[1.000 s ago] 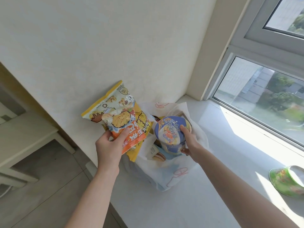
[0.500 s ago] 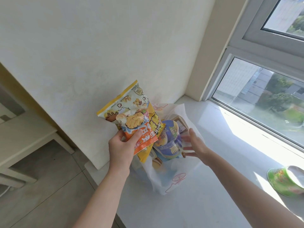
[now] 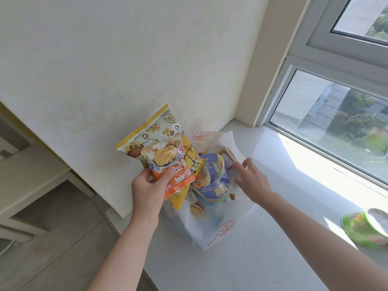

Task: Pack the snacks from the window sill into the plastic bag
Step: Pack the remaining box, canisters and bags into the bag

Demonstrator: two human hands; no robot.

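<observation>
A white plastic bag (image 3: pixel 212 225) with red line drawings stands on the window sill (image 3: pixel 262 259) against the wall. Inside it lies a blue noodle cup (image 3: pixel 216 181) on its side, with a brown box (image 3: pixel 227 156) behind and small wrapped snacks below. My left hand (image 3: pixel 150 186) grips a bundle of snack packets (image 3: pixel 165 158) by their lower ends: an orange one in front, a yellow cartoon one and another yellow one behind. The bundle hovers over the bag's left rim. My right hand (image 3: pixel 253 181) is spread open, fingers at the bag's right rim beside the cup.
A green noodle cup (image 3: pixel 366 229) lies on its side on the sill at the far right, in the sun. The window (image 3: pixel 336 122) runs along the sill's right side. A pale table (image 3: pixel 31 179) and tiled floor lie lower left.
My right hand let go of the blue cup, which now lies in the bag, and opened at the bag's rim. My left hand brought the packets right, over the bag.
</observation>
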